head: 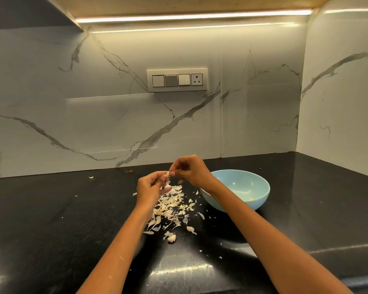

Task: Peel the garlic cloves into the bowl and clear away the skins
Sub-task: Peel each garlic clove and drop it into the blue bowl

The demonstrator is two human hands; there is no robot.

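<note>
Mid-frame, left hand (150,184) and right hand (191,169) both pinch a small, light clove (168,174); its papery skin likely tears best from the tip.

Single head-worn view, wide-angle, looking forward and slightly down from the near edge of the black tabletop (51,219) toward the marble backsplash (94,124) along its far edge. Straight lines bow near the frame borders. Both forearms enter from the bottom edge; the hands sit mid-frame, close to the lens. The tabletop's far right corner, where backsplash meets the side wall (338,92), shows at right. The under-cabinet light strip (189,16) runs across the top. No second view.
</note>
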